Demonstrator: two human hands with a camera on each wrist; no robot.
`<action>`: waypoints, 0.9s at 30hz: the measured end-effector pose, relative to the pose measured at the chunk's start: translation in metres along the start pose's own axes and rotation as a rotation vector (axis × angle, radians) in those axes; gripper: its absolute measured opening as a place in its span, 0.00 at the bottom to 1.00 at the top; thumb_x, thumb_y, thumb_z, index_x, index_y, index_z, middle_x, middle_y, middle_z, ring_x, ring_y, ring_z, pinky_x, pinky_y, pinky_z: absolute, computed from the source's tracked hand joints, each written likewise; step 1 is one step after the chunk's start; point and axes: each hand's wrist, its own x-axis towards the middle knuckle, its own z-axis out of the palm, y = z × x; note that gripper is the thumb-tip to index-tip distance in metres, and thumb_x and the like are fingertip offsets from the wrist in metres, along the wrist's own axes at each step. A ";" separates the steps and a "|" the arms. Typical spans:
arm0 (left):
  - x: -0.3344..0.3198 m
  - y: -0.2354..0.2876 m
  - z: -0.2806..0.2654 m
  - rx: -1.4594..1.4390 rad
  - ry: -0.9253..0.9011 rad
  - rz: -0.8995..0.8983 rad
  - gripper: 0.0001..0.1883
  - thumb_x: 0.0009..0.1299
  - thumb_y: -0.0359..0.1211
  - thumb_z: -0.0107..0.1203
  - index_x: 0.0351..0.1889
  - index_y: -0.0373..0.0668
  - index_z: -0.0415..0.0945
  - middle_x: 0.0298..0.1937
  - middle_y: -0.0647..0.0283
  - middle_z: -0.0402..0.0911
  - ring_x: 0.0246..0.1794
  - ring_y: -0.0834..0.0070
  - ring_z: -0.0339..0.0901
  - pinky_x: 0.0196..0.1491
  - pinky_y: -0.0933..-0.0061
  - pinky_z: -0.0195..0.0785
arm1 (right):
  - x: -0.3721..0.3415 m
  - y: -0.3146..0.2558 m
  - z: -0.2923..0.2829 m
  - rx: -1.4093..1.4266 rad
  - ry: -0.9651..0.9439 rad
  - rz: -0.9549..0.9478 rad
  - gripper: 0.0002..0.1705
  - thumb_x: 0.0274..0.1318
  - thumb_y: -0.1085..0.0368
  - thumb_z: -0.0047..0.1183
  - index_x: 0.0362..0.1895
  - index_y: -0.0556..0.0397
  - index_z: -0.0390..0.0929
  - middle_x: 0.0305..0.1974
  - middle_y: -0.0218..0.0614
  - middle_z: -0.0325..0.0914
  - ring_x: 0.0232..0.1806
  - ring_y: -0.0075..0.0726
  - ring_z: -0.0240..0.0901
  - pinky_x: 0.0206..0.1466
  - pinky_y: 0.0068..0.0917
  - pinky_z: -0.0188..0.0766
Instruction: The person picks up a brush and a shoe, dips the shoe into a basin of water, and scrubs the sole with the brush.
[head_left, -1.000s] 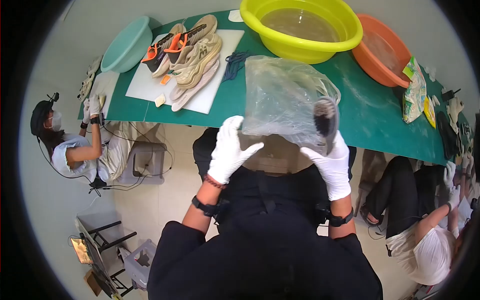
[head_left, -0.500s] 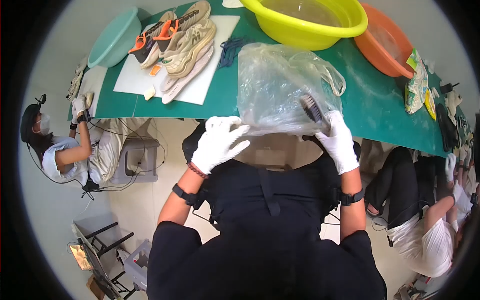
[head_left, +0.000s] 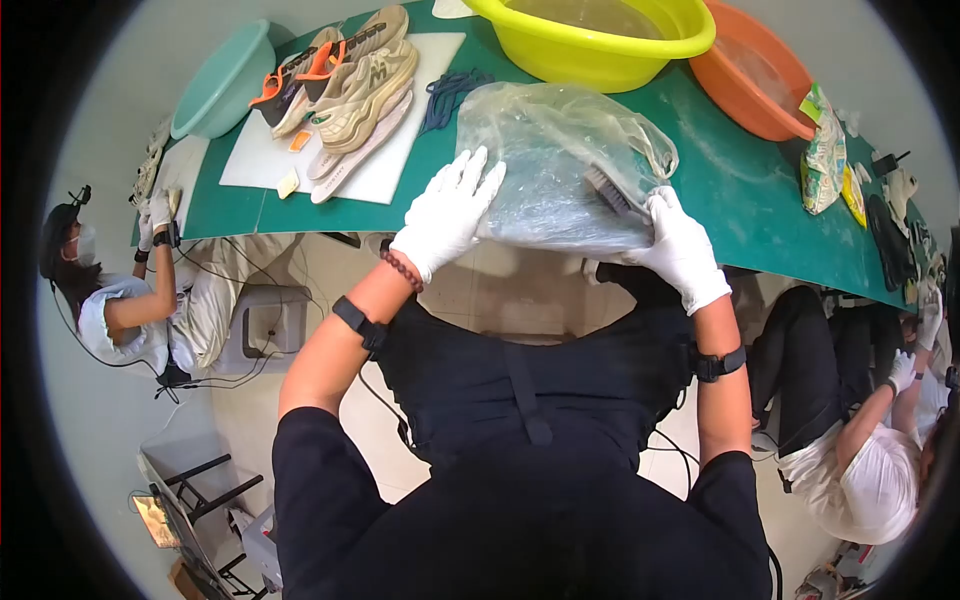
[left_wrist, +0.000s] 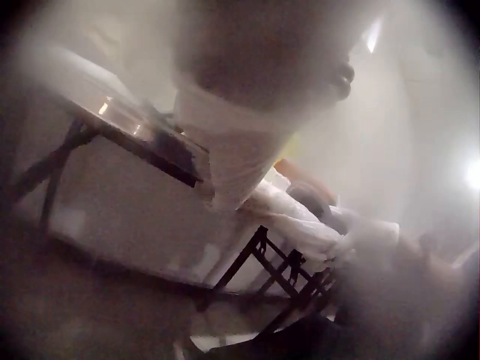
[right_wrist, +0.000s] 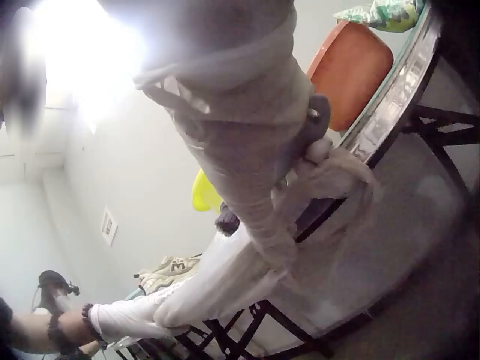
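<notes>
A clear plastic bag (head_left: 540, 150) lies at the front edge of the green table, its lower part between the two gloved hands. My left hand (head_left: 447, 215) rests against the bag's left side with its fingers straight and spread. My right hand (head_left: 685, 250) grips a scrubbing brush (head_left: 607, 187) near the bag's right lower corner. The dark bristle head overlaps the bag in the head view. From the fist in the right wrist view juts the grey end of the brush handle (right_wrist: 319, 112). The left wrist view is hazy, with a white glove (left_wrist: 232, 142) in it.
Beyond the bag stand a yellow basin (head_left: 570, 65) and an orange basin (head_left: 765, 85), both with water. Beige sneakers (head_left: 365, 95) and insoles lie on a white board (head_left: 430, 130), dark blue laces (head_left: 450, 100) beside it. A detergent bag (head_left: 822, 165) sits at right. People sit on both sides.
The brush has been lowered and tipped leftward over the bag in my right hand. My left hand has moved up from the bag's lower corner onto its left side.
</notes>
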 end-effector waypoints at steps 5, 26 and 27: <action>-0.005 0.003 0.001 0.083 -0.073 -0.013 0.56 0.55 0.38 0.72 0.81 0.42 0.52 0.81 0.42 0.55 0.80 0.47 0.56 0.78 0.48 0.50 | -0.010 0.008 0.004 -0.079 0.023 0.042 0.38 0.35 0.56 0.78 0.48 0.57 0.71 0.53 0.45 0.69 0.45 0.59 0.78 0.46 0.46 0.78; -0.017 0.023 -0.030 -0.178 -0.081 -0.013 0.61 0.61 0.59 0.68 0.83 0.40 0.44 0.81 0.33 0.49 0.82 0.38 0.47 0.77 0.33 0.44 | -0.012 -0.003 0.018 0.148 0.468 0.110 0.17 0.55 0.72 0.57 0.51 0.51 0.77 0.43 0.46 0.80 0.41 0.53 0.81 0.46 0.41 0.78; -0.019 0.023 -0.039 -0.244 -0.053 -0.014 0.60 0.64 0.62 0.64 0.83 0.39 0.43 0.80 0.31 0.49 0.82 0.37 0.47 0.78 0.34 0.43 | -0.012 0.006 0.021 0.188 0.474 0.089 0.17 0.56 0.72 0.57 0.52 0.52 0.77 0.43 0.45 0.81 0.41 0.49 0.82 0.48 0.39 0.78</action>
